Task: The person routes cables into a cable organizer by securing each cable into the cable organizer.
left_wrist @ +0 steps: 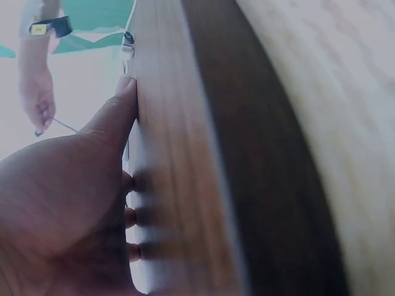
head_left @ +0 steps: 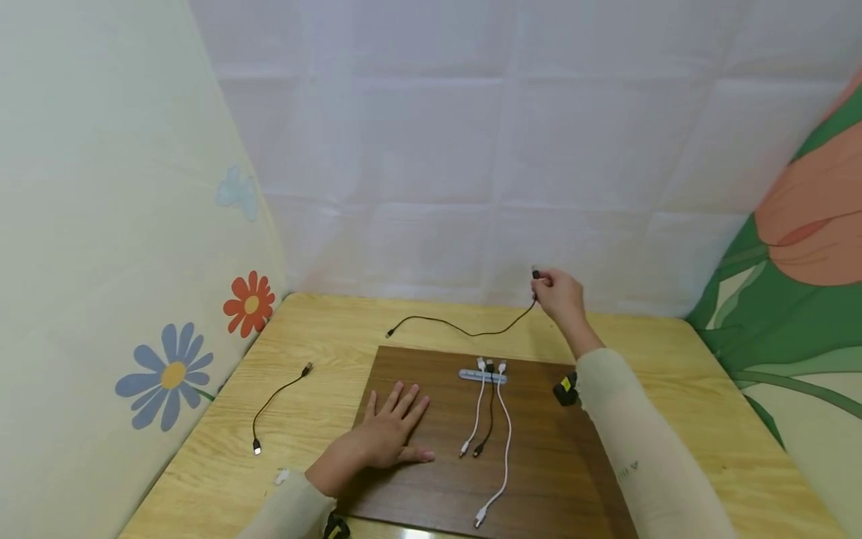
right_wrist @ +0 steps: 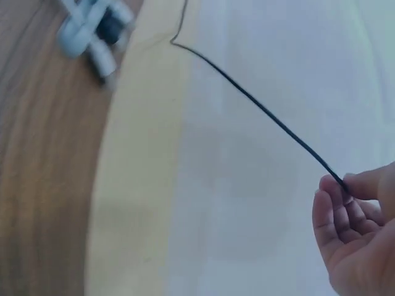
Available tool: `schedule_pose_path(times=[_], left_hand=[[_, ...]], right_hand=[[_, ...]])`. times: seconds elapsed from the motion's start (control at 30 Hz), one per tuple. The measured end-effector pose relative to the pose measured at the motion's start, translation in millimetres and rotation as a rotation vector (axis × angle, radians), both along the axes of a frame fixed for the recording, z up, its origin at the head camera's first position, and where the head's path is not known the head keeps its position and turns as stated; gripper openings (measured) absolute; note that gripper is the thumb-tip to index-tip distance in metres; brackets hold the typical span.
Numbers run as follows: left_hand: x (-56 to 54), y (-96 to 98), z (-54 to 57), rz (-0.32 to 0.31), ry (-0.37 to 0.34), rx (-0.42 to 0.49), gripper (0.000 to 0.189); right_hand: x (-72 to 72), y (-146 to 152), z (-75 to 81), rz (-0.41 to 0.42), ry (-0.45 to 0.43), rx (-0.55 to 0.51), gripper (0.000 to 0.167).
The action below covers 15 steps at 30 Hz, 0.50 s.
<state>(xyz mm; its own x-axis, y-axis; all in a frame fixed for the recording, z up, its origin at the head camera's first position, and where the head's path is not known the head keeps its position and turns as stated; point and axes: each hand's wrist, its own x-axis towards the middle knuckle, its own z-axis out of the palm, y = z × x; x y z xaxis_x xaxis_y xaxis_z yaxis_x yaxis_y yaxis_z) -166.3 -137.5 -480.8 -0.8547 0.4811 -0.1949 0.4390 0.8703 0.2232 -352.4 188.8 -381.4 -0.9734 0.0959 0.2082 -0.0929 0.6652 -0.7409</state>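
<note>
My right hand (head_left: 561, 299) pinches one end of a black USB cable (head_left: 465, 332) between thumb and fingers, raised above the back of the table. The cable's far end rests on the wood behind the brown board (head_left: 552, 449). In the right wrist view the black cable (right_wrist: 265, 111) runs taut away from the fingertips. Fingers spread, my left hand (head_left: 389, 434) rests flat on the board's left part. A light blue cable holder (head_left: 465, 374) lies near the board's back edge, with two white cables (head_left: 508, 442) and a short black cable (head_left: 492, 412) set in it.
Another short black cable (head_left: 272, 397) lies on the table (head_left: 316, 322), left of the board. A small white piece (head_left: 281, 476) sits near the left sleeve. A white cloth wall (head_left: 404, 150) rises behind the table, with patterned cloths at both sides.
</note>
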Motion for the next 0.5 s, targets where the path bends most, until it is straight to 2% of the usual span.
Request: schedule_pose_path(times=[0.23, 0.4, 0.5], left_hand=[[-2.3, 1.0, -2.0, -0.001, -0.013, 0.019, 0.095], [-5.4, 0.4, -2.0, 0.013, -0.025, 0.026, 0.097], [-7.7, 0.2, 0.6, 0.017, -0.031, 0.027, 0.097]], right_hand=[[7.2, -19.9, 24.5, 0.001, 0.052, -0.087, 0.031], [10.8, -29.8, 34.9, 0.012, 0.066, -0.14, 0.029], [11.1, -36.4, 40.3, 0.011, 0.105, -0.164, 0.028]])
